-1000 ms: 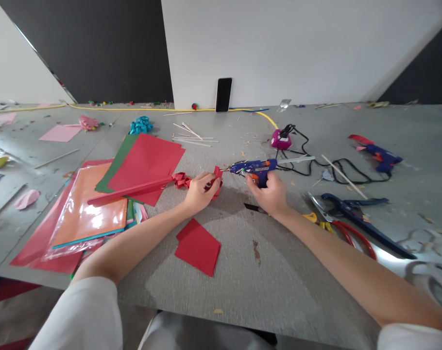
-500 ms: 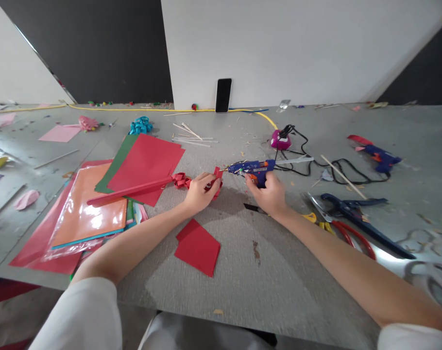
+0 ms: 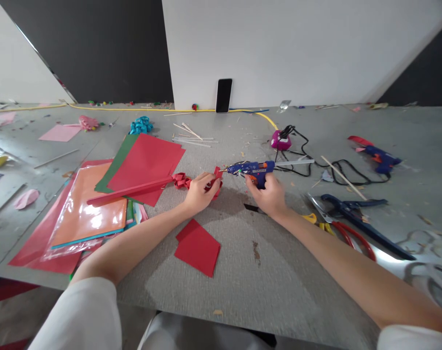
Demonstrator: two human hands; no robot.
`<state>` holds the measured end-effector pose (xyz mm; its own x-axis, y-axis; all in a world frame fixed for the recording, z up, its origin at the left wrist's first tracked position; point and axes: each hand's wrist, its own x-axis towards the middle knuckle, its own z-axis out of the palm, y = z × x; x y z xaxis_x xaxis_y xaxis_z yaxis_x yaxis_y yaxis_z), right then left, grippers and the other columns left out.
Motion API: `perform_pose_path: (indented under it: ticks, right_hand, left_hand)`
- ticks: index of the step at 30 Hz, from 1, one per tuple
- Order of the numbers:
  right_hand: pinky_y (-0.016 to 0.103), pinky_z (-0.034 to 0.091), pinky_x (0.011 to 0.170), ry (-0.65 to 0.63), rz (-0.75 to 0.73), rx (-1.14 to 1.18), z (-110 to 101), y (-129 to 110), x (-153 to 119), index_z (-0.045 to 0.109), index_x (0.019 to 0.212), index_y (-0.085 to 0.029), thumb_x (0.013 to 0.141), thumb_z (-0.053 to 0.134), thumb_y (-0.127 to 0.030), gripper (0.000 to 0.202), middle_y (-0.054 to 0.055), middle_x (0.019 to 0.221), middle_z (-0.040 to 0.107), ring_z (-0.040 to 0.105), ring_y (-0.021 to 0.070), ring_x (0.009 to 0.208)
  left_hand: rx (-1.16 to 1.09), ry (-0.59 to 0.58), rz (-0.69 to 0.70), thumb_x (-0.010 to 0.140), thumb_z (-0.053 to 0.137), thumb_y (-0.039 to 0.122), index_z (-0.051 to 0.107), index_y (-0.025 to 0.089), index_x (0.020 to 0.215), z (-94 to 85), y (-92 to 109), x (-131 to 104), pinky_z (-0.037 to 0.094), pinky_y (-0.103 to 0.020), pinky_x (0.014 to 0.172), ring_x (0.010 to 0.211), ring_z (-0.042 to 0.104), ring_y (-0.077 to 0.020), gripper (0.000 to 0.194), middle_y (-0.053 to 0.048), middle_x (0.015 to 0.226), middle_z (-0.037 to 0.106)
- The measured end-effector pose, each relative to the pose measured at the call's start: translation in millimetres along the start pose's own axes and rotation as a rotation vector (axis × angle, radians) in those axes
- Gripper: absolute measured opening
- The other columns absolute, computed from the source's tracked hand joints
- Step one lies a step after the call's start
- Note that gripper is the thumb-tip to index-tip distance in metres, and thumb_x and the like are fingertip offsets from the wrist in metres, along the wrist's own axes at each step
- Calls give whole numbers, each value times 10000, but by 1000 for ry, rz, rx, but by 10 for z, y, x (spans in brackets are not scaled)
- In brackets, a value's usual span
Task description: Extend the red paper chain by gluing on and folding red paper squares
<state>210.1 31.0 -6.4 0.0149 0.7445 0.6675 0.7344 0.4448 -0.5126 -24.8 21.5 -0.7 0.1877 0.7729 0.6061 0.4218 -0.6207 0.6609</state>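
Observation:
My left hand (image 3: 202, 193) pinches a curled red paper piece (image 3: 217, 189) at the middle of the table. Wrapped round the handle of a blue glue gun (image 3: 255, 169) is my right hand (image 3: 270, 194). The gun's nozzle meets or nearly meets the upper end of the red paper; a clear glue stick (image 3: 296, 162) juts from its back. Left of my left hand lie red paper loops (image 3: 181, 181) and a long red paper strip (image 3: 129, 191). Two small red paper pieces (image 3: 199, 248) lie nearer to me.
Red sheets (image 3: 146, 163) and a plastic-wrapped orange pack (image 3: 93, 209) lie left. A phone (image 3: 224, 96) leans on the wall. Right are a purple plug block (image 3: 281, 140) with black cords, another glue gun (image 3: 381, 158), dark blue-handled cutters (image 3: 366, 223) and red-handled scissors (image 3: 355, 238).

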Motion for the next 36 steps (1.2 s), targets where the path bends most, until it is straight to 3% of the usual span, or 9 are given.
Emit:
perform_pose_path:
  ticks: [8, 36]
  right_hand:
    - [316, 486, 583, -1, 4, -8, 7, 10, -16, 564, 840, -232, 906, 621, -532, 312, 22, 606, 591, 591, 201, 563]
    - [307, 470, 577, 32, -22, 4, 2, 3, -4, 558, 830, -229, 900, 631, -440, 234, 18, 613, 594, 584, 189, 550]
  left_hand:
    - [-34, -8, -14, 1020, 540, 256, 715, 165, 1009, -4, 6, -5, 521, -313, 792, 877, 697, -191, 198, -105, 929, 750]
    - [-46, 34, 17, 1026, 534, 260, 727, 162, 1056, -8, 13, -9, 510, -271, 740, 803, 662, -163, 219, -91, 908, 719]
